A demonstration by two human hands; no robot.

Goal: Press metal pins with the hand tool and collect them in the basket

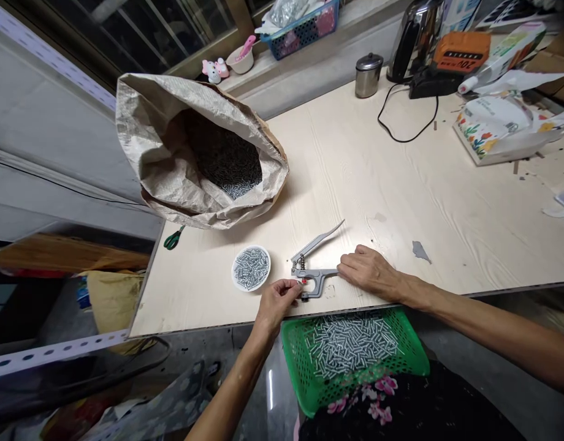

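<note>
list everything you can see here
table: one, pale wood, under everything
paper sack: one, brown, back left, metal pieces inside
dish: one, white, near edge, metal pieces inside
pliers: one, grey, right of dish
basket: one, green, below table edge, metal pieces inside
scissors: one, green handles, beside sack
kettle: one, steel, back right
canister: one, steel, left of kettle
left hand: one, bare, at pliers' head
right hand: one, bare, on pliers' handle
</note>
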